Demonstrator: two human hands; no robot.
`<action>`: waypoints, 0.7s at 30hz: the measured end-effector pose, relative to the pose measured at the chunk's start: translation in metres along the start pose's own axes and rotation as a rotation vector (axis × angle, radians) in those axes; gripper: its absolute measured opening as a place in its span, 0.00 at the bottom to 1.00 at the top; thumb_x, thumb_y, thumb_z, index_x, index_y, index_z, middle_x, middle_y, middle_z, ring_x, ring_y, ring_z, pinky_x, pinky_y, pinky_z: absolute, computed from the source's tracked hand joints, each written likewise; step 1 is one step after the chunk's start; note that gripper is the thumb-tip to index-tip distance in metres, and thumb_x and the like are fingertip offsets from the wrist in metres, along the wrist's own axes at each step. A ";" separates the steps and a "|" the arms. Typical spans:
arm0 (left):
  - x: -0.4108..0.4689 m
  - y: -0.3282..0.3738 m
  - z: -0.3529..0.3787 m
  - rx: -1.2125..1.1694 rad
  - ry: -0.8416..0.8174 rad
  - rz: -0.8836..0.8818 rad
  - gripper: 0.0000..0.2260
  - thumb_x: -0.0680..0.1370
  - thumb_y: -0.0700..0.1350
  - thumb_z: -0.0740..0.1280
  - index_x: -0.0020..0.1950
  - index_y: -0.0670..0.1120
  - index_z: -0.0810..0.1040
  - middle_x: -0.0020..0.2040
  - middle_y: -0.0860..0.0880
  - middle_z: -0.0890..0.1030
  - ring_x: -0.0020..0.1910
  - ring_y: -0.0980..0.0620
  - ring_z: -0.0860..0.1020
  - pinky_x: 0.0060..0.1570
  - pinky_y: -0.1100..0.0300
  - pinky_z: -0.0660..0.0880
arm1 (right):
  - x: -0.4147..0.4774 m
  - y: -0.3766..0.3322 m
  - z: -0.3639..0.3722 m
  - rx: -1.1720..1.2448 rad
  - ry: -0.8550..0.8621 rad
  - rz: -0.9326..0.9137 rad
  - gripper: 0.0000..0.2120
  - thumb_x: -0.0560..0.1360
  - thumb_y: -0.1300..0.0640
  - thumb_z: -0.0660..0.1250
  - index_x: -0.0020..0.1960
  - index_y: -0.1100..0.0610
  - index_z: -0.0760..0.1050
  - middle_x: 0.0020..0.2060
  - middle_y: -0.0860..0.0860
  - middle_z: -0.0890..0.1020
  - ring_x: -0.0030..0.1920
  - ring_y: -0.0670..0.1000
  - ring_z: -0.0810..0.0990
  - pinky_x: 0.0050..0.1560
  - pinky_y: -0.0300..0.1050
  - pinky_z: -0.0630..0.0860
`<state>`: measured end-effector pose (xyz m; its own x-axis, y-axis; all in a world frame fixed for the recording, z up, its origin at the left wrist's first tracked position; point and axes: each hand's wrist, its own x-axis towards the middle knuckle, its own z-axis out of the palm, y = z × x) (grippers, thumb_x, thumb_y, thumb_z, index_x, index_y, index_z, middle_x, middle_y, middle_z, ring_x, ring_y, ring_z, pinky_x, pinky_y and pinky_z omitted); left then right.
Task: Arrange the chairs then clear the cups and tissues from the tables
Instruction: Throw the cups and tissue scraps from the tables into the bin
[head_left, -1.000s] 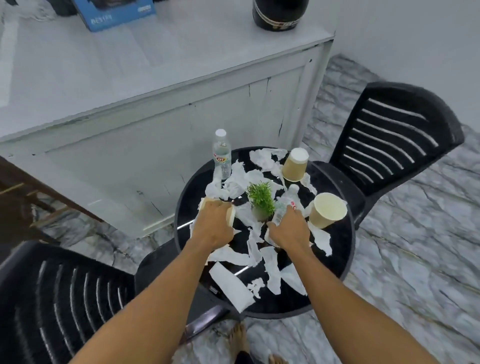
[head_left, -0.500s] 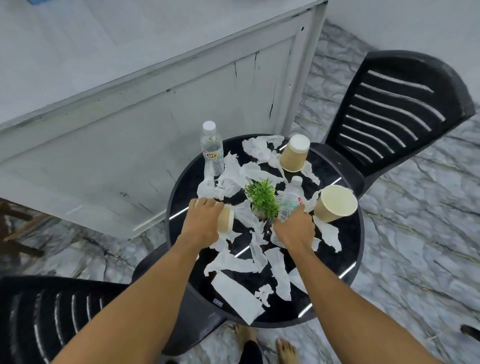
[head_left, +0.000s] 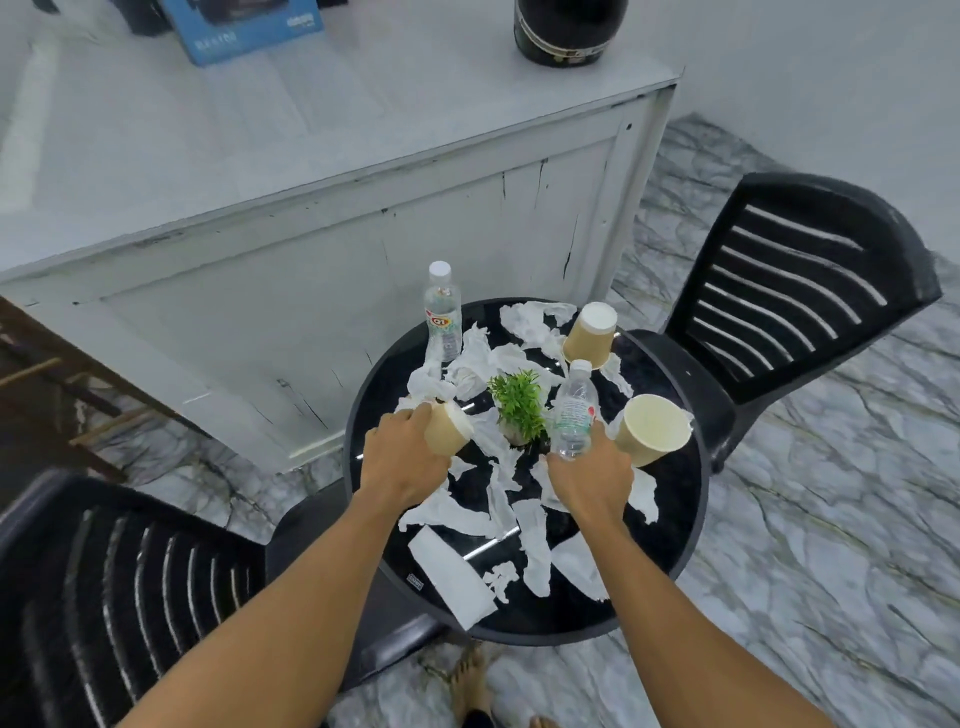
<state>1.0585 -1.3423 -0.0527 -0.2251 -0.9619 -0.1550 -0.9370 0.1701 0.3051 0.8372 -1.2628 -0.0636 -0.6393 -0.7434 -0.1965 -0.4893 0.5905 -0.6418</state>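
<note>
Clearing is judged under way: a tipped paper cup (head_left: 448, 428) is gripped by the left hand (head_left: 410, 460) just left of the potted plant (head_left: 519, 402), and a small water bottle (head_left: 574, 415) is clasped by the right hand (head_left: 592, 478) just right of it, seemingly so both can be lifted together. Torn tissues (head_left: 535, 540) are strewn around the plant on the round black table (head_left: 670, 545). A black slatted chair (head_left: 800, 291) is tucked in right of the plant, a second chair (head_left: 119, 587) left. A white counter (head_left: 311, 244) is seen beyond, above a marble floor (head_left: 831, 519).

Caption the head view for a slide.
Left hand grips a paper cup, right hand a water bottle, at a round black table strewn with tissues.
</note>
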 end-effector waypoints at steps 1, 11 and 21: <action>-0.010 0.006 -0.003 -0.045 0.022 -0.042 0.30 0.67 0.58 0.72 0.67 0.53 0.70 0.57 0.51 0.80 0.53 0.46 0.77 0.52 0.47 0.77 | -0.005 0.002 -0.006 0.029 0.000 -0.020 0.26 0.69 0.53 0.72 0.65 0.50 0.70 0.38 0.45 0.78 0.40 0.51 0.76 0.39 0.43 0.73; -0.126 0.057 -0.016 -0.500 0.329 -0.348 0.24 0.70 0.54 0.72 0.64 0.52 0.71 0.47 0.58 0.74 0.48 0.50 0.75 0.48 0.51 0.73 | -0.058 -0.002 -0.062 0.282 -0.048 -0.511 0.34 0.71 0.51 0.74 0.74 0.44 0.66 0.48 0.42 0.83 0.45 0.41 0.81 0.49 0.39 0.79; -0.248 -0.012 -0.048 -0.539 0.599 -0.568 0.33 0.70 0.57 0.75 0.73 0.56 0.67 0.62 0.56 0.77 0.58 0.55 0.75 0.61 0.51 0.75 | -0.161 -0.060 -0.012 0.369 -0.463 -0.779 0.28 0.68 0.55 0.75 0.66 0.43 0.71 0.42 0.42 0.83 0.41 0.43 0.82 0.43 0.35 0.78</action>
<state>1.1386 -1.1158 0.0268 0.5327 -0.8451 0.0450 -0.5831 -0.3280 0.7432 0.9625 -1.1749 0.0154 0.1188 -0.9799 0.1601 -0.4097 -0.1952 -0.8911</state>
